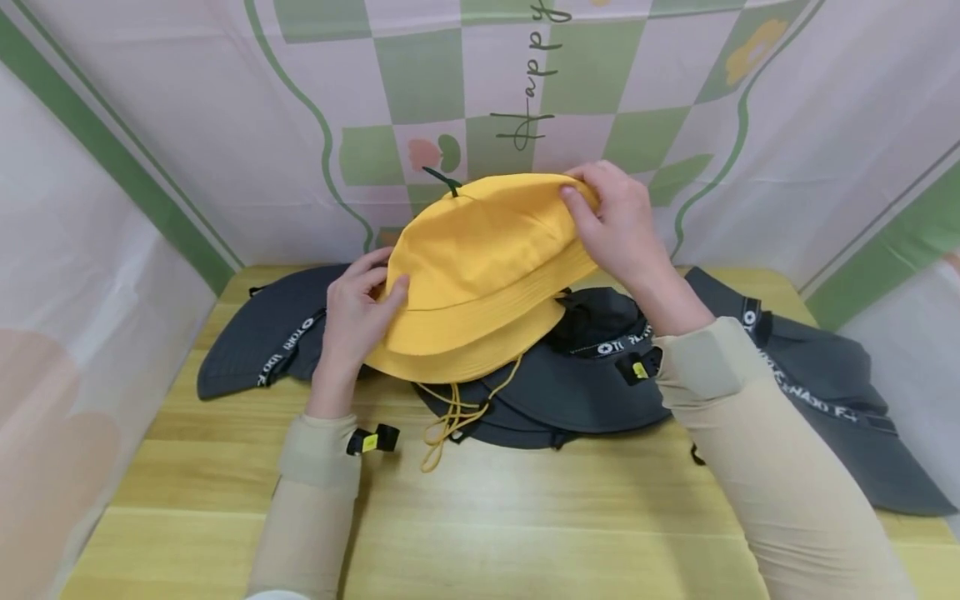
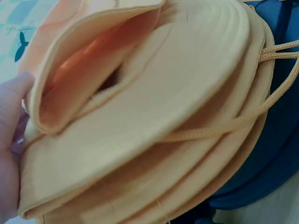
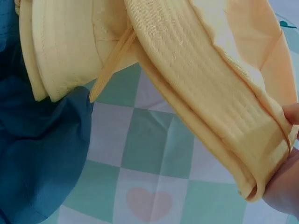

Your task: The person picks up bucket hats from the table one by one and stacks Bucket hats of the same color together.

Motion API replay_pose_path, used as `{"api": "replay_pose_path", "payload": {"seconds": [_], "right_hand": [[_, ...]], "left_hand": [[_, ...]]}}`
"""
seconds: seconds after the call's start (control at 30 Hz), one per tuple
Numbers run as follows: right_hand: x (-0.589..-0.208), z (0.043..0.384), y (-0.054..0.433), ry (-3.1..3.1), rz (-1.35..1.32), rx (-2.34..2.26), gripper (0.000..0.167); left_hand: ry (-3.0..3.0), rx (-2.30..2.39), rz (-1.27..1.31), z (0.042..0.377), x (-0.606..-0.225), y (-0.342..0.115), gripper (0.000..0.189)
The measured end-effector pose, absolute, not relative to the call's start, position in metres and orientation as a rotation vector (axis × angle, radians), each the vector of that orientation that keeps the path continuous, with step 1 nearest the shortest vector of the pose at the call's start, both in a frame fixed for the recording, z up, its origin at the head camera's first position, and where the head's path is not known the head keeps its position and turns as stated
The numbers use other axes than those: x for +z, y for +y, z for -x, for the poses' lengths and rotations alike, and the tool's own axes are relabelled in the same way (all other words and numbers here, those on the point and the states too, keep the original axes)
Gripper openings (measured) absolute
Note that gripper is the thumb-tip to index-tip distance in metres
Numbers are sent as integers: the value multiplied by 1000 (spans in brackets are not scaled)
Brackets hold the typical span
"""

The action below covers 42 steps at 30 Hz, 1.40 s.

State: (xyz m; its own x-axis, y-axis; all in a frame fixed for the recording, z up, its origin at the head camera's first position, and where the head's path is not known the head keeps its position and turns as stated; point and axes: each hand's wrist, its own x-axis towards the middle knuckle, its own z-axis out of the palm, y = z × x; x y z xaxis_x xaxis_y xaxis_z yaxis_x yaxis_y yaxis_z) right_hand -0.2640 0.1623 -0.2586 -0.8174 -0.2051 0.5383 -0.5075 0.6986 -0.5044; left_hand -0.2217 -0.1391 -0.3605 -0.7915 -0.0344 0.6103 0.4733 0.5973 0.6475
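Evidently, the work is partway through: a yellow fabric bucket hat with a thin dark-green sprout on its crown (image 1: pixel 480 250) is up in both hands, not yet set down. It tilts above the middle of the pale wood-grain table (image 1: pixel 480 533), its right side raised higher. The left hand (image 1: pixel 358 312) holds its left edge, thumb on the near face and fingers round behind; the right hand (image 1: pixel 621 221) pinches the upper right side between thumb and fingers, as the right wrist view also shows in part. Directly under it sits a second yellow brim (image 1: pixel 480 362), and the left wrist view shows several yellow brims layered closely, so nesting one hat with another looks at least begun; how many there are I cannot tell, nor whether the lower one rests on anything. A yellow looped cord (image 1: pixel 453 417) hangs loose in front, apparently not tucked away. Three places on the table hold charcoal fabric hats with white-lettered bands: one at the left (image 1: pixel 262 333), an overlapping group in the middle (image 1: pixel 600 400) and more at the right (image 1: pixel 825 375), none gripped by either hand. What seems left is evening up the yellow brims, dealing with the cord and putting the yellow hats down.
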Motion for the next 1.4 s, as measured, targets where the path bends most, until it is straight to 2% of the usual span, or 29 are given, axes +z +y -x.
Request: {"api": "replay_pose_path", "payload": {"seconds": [0.23,0.43,0.77,1.0,1.07,1.13,1.23,1.4], "right_hand": [[-256,263,168,-2686,-547,989,33],[-292,277,172,-2982,-586,1045,35],[-346,278,154,-3054,-668,996,35],[-358,280,148,-3002,-612,1029,32],[-361,280,148,-3013,-615,1027,30],[-365,281,148,-3038,-629,1031,34],[-369,281,148,-3080,-650,1055,54],[-373,280,148,-3115,-671,1097,76]], "left_hand": [[-2221,-1231,376,219,-356,-147,18],[-2547,-1315,358,224,-364,-162,20],[-2912,-1172,304,231,-373,-166,48],[-2927,-1095,330,232,-375,-160,56],[-2908,-1075,346,232,-375,-159,53],[-2885,-1064,365,233,-376,-157,47],[-2849,-1081,383,233,-377,-155,42],[-2776,-1187,410,233,-377,-153,51]]}}
